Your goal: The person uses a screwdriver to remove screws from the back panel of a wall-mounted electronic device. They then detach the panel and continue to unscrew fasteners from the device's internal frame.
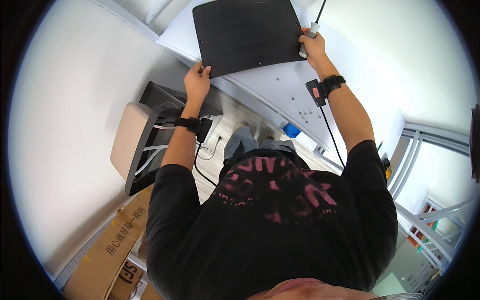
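A flat black panel [245, 37], with small holes or fasteners along its edges, lies at the far side of the white table [265, 90]. My left hand [197, 84] pinches its near left corner, thumb on top. A screwdriver [311, 35] with a grey handle and a dark shaft pointing away is gripped in my right hand [315, 47]. The fingers of that hand also reach the panel's right edge. Several small screws [305, 115] are scattered on the table, nearer to me than the panel. What lies beneath the panel is hidden.
To my left stands a beige and black casing [132, 140] with tubes and cables inside. Cardboard boxes [112, 240] are at the lower left. A blue thing [291, 131] is below the table edge. Metal frames [425, 220] stand on the right. Cables hang from both wrist devices.
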The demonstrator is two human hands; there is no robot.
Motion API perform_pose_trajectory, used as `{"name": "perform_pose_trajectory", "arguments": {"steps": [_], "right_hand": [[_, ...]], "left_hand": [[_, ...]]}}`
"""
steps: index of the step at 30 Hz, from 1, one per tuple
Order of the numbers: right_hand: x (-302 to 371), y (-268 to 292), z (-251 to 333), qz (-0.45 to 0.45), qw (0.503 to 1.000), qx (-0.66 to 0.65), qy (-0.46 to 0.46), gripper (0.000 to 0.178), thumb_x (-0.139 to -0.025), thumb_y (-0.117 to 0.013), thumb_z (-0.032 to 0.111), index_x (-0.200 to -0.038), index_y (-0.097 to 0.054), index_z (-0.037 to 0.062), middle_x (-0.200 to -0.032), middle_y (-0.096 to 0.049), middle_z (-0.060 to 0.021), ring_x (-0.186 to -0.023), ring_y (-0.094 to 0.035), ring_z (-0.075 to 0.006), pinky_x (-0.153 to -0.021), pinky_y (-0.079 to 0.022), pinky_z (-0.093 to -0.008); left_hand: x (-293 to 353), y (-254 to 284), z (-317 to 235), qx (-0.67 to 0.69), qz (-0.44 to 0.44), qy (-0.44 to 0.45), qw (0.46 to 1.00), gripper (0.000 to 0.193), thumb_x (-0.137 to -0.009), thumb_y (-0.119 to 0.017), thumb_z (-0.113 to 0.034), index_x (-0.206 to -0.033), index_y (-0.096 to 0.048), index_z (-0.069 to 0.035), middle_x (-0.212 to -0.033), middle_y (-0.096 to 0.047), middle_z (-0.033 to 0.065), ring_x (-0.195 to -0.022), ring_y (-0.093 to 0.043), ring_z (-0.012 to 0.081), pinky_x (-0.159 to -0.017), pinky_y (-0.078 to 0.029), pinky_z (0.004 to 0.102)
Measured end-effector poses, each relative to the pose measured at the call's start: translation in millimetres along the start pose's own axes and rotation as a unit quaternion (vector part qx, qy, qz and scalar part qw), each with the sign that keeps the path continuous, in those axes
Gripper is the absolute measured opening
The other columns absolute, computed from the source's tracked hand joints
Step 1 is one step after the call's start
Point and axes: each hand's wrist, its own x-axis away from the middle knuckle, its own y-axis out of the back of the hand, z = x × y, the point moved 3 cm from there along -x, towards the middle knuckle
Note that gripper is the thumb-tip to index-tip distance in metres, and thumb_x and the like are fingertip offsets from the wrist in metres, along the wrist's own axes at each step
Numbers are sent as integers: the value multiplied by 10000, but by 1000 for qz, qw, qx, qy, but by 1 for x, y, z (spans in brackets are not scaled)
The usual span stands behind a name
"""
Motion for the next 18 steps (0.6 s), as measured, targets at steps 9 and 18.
{"name": "perform_pose_trajectory", "arguments": {"steps": [9, 18], "right_hand": [[-14, -4, 1, 3, 998, 56, 13, 321, -662, -618, -10, -982, -611, 10, -839, -571, -59, -731, -527, -152, -662, -427, -281], [-20, -7, -3, 8, 992, 128, 7, 314, -653, -627, 13, -967, -623, 17, -838, -573, -53, -735, -525, -155, -672, -427, -283]], "left_hand": [[-7, 1, -10, -21, 5, 15, 1000, 285, -802, -658, -201, -1029, -646, -29, -719, -636, 124, -659, -622, 267, -632, -477, 351], [-10, -9, 9, 43, -8, 35, 998, 410, -783, -694, -176, -1137, -570, -10, -763, -633, 82, -659, -597, 193, -638, -478, 320]]}}
